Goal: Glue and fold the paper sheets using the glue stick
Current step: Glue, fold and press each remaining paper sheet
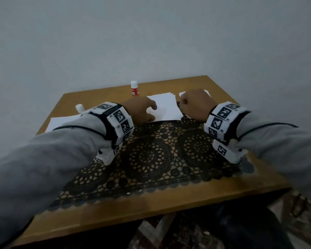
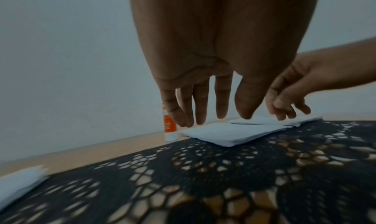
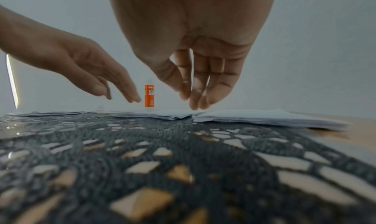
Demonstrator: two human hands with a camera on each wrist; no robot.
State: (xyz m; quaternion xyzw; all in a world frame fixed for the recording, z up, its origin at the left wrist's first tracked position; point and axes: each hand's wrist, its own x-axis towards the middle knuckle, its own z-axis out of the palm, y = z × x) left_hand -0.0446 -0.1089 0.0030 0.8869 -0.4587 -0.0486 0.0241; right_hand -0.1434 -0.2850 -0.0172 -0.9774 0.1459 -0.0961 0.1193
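Paper sheets (image 1: 164, 106) are stacked at the table's (image 1: 169, 200) twelve o'clock — glue stick (image 1: 134, 88) upright at eleven. Left hand (image 1: 139, 109) and right hand (image 1: 196, 103) are held above them, fingers loose, nothing grasped.

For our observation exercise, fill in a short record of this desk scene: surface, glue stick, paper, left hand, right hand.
surface: wooden table with a dark lace mat
glue stick: upright, capped, at the far edge, not held
paper: middle stack, further stacks to its left and right
left hand: fingers straight, over the middle stack, holding nothing
right hand: fingers bunched low at the paper; contact unclear
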